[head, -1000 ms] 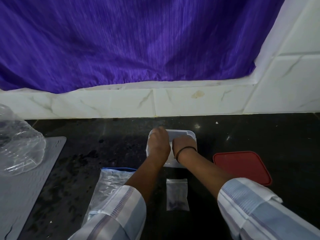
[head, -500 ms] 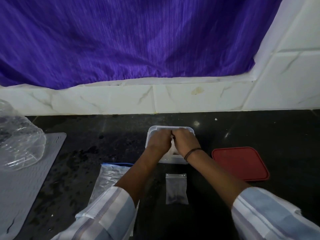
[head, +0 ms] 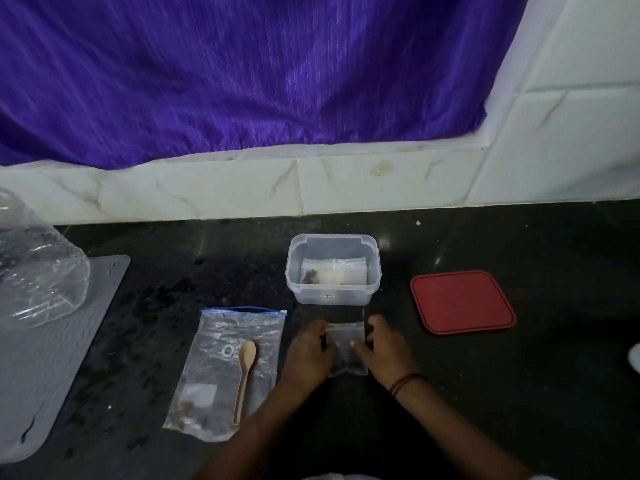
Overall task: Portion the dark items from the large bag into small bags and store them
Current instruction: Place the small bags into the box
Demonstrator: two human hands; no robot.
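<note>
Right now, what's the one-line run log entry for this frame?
hands: left and right grip small bag | box: open, bags inside | lid: right of box | spoon: on large bag

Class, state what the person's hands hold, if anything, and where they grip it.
Both hands, left hand and right hand, pinch the small bag lying on the counter, by its side edges.
</note>
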